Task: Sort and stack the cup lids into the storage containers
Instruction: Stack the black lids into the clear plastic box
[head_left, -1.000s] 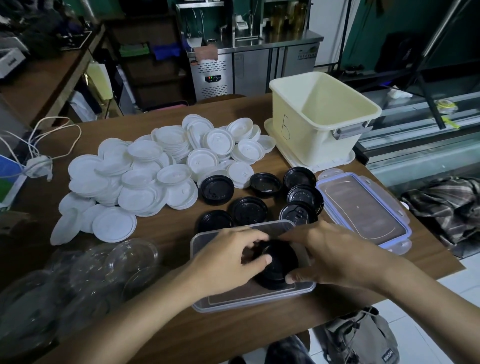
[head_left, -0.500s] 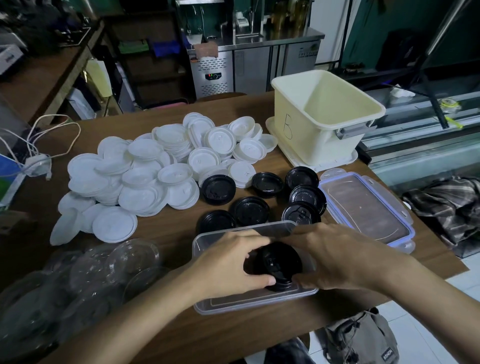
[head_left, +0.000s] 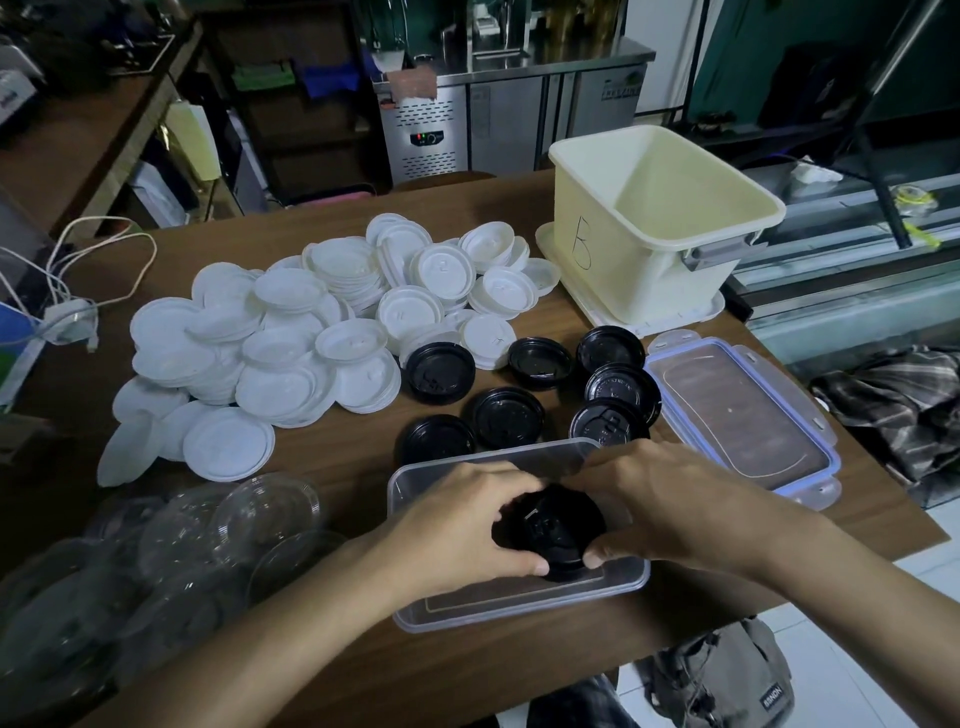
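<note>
A black cup lid (head_left: 553, 530) sits inside the clear plastic container (head_left: 498, 603) at the table's near edge. My left hand (head_left: 462, 525) grips its left side with thumb and fingers. From the other side my right hand (head_left: 670, 499) holds the same lid. Several loose black lids (head_left: 506, 415) lie just beyond the container. A big heap of white lids (head_left: 311, 343) covers the table's middle left. Clear lids (head_left: 208, 540) are piled at the near left.
A cream tub marked B (head_left: 654, 234) stands on its lid at the back right. The clear container's blue-rimmed lid (head_left: 737, 410) lies flat to the right. White cables (head_left: 67, 291) lie at the far left. A grey bag (head_left: 727, 670) sits on the floor.
Both hands have pressed the black lid a little lower and nearer inside the clear container. Nothing else on the table has moved.
</note>
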